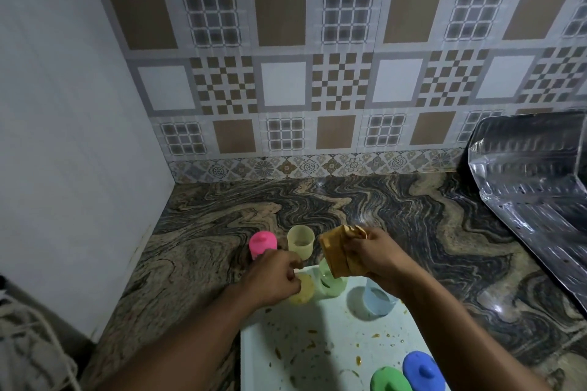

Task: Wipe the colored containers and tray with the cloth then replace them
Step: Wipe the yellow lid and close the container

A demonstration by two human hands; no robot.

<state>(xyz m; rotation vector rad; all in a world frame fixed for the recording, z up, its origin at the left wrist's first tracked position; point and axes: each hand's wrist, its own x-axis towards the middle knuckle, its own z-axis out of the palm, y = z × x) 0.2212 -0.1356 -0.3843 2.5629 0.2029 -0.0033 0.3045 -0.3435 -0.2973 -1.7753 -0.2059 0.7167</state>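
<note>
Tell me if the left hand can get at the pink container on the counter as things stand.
Probably yes. The left hand rests on a yellow container just in front of the pink container, with nothing between them. It would first have to let go of the yellow one.

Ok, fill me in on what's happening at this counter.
A person is cleaning small colored containers. The right hand holds a tan cloth bunched up above the white tray, which is speckled with orange-brown bits. The left hand is on a yellow container at the tray's far corner. A pink container and a pale yellow one stand on the counter beyond; the rest sit on the tray.
</note>
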